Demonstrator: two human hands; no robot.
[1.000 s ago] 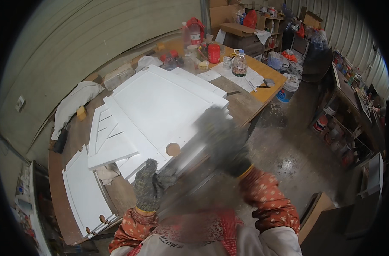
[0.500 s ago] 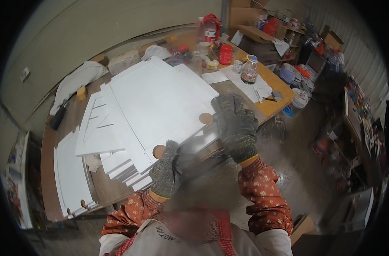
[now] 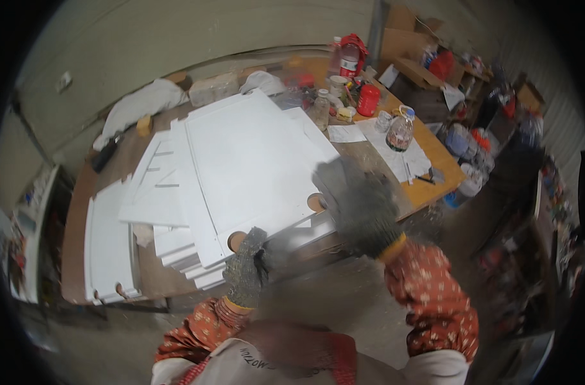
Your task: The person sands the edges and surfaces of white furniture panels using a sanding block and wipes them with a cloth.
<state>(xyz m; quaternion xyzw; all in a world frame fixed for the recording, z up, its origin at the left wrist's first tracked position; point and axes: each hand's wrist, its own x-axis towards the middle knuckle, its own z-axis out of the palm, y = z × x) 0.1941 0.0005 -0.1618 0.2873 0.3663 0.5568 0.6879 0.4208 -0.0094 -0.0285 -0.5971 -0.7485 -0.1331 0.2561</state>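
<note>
White panel (image 3: 260,167) atop white boards (image 3: 148,210) on bench (image 3: 156,273). Left hand (image 3: 245,273), gloved, half-curled at near edge by round hole (image 3: 237,241); grip unclear. Right hand (image 3: 360,208) blurred at right corner; opening, hold: cannot tell.

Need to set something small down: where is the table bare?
The table has bare brown patches between the leftmost white panel and the stacked panels, and between that leftmost panel and the black handle. The far right side is crowded with bottles and a red jar.
</note>
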